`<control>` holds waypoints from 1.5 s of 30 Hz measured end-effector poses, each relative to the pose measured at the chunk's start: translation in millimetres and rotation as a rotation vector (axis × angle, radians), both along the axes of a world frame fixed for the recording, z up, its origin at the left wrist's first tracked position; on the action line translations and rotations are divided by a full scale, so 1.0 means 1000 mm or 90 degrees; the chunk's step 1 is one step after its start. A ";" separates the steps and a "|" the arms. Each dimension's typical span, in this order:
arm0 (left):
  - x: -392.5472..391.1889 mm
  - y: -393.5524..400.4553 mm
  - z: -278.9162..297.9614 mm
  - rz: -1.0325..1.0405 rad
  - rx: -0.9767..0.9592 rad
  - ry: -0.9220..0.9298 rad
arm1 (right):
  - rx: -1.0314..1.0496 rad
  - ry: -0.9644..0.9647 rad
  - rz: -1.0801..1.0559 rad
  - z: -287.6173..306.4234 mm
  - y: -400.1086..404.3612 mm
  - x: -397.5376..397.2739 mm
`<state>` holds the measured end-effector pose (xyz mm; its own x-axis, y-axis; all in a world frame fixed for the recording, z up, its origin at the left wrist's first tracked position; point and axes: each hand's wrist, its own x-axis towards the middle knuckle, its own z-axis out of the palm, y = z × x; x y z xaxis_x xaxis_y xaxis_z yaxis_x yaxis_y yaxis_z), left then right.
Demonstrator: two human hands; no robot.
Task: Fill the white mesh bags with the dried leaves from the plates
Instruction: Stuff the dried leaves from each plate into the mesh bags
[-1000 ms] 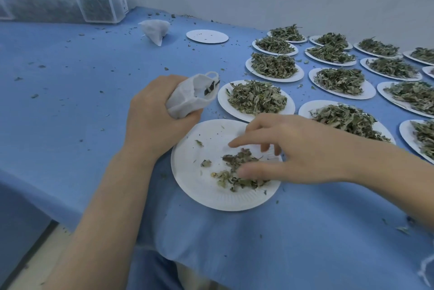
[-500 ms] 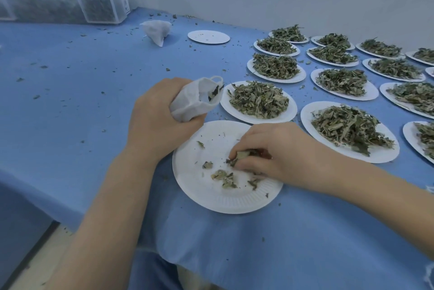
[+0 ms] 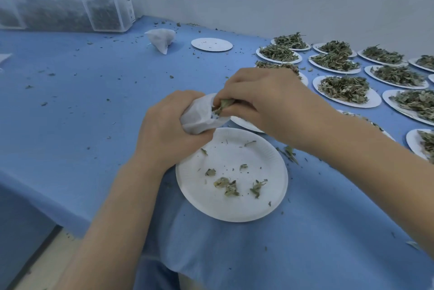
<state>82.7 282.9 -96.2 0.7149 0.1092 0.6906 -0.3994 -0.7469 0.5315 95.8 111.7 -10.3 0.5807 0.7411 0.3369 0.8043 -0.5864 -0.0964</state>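
At frame centre the white mesh bag (image 3: 202, 115) is gripped by the left hand (image 3: 169, 130), its mouth turned rightward toward the right hand (image 3: 265, 104), by which a pinch of dried leaves (image 3: 222, 105) is held at the opening.

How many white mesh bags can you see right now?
2: one mesh bag gripped in the left hand above the near plate; one filled bag lying far back on the table. Others may be out of view.

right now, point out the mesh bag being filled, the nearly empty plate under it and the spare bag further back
white mesh bag (image 3: 199, 117), head view, on its bunched side below the mouth
nearly empty paper plate (image 3: 270, 156), head view, on its bare right rim
spare mesh bag (image 3: 160, 37), head view, on its crumpled middle
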 end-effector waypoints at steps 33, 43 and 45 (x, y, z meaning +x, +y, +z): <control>-0.002 0.000 0.002 -0.020 -0.073 -0.027 | 0.029 0.196 0.063 0.000 0.006 0.006; 0.001 0.004 -0.001 0.077 -0.069 0.009 | -0.169 0.110 -0.084 -0.045 -0.022 0.004; 0.002 0.004 -0.001 0.074 -0.068 0.008 | -0.199 0.094 -0.094 -0.054 -0.020 0.003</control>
<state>84.8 287.2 -97.2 0.7019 0.2638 0.6616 -0.3065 -0.7266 0.6149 99.2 92.0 -64.0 0.7150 0.6990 0.0117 0.6991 -0.7150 -0.0030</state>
